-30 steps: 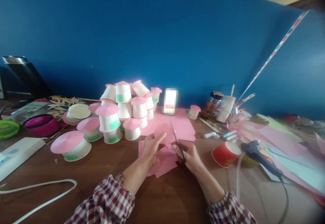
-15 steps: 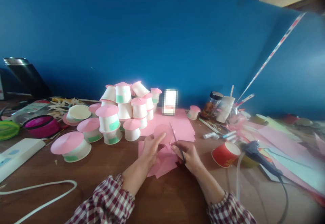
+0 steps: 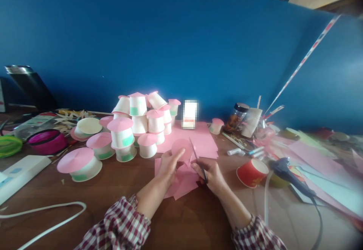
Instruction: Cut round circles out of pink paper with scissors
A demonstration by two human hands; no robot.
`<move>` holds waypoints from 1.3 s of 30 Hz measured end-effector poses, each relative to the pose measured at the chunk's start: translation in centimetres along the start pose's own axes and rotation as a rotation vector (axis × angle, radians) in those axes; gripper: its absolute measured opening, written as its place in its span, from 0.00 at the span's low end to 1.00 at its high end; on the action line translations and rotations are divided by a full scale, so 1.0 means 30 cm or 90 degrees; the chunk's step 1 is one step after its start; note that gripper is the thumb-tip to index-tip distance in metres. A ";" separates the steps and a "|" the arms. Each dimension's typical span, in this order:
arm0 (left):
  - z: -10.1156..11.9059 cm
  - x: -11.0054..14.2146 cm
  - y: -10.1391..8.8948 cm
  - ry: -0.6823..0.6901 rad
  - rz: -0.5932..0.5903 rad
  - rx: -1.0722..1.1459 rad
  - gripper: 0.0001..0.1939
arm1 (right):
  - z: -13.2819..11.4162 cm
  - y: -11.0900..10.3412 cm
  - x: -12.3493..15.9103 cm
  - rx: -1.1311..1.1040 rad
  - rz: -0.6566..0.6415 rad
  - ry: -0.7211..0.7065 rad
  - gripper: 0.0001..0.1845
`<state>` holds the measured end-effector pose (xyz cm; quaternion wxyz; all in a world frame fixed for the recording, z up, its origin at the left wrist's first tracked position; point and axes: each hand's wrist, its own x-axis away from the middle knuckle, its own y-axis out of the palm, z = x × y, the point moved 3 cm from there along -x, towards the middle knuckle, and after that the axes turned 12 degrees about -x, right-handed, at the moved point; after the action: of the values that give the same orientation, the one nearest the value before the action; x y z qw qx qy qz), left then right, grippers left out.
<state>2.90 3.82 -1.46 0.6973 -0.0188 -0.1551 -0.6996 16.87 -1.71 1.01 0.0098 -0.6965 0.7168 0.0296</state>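
Note:
Between the thumb and fingers of my left hand is a round piece of pink paper. My right hand grips dark-handled scissors, whose blades point up and away beside the disc's right edge. Whether the blades touch the paper I cannot tell. Beneath both hands lie pink paper scraps. Further back a stack of pink paper sheets rests on the brown table. Left of my hands stand several white paper cups with pink cone tops, some piled on one another.
On the right are a red paper cup, a glue gun with its cable, markers, a dark-lidded jar and loose coloured paper. A white power strip and white cable lie left. A blue wall closes off the back.
Almost nothing differs. Both hands, the pink disc and the scissors keep the same place, and the view has shifted very slightly.

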 end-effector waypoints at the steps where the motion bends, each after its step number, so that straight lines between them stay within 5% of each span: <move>1: 0.001 0.001 -0.001 -0.001 0.004 0.002 0.15 | -0.001 0.000 0.000 0.000 0.001 -0.001 0.19; 39: -0.006 -0.012 -0.005 -0.014 0.027 0.036 0.20 | 0.008 -0.006 0.001 0.055 -0.010 -0.027 0.16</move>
<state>2.81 4.11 -1.74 0.7102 -0.0104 -0.1821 -0.6800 17.04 -1.74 0.76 0.0553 -0.7006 0.7113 0.0131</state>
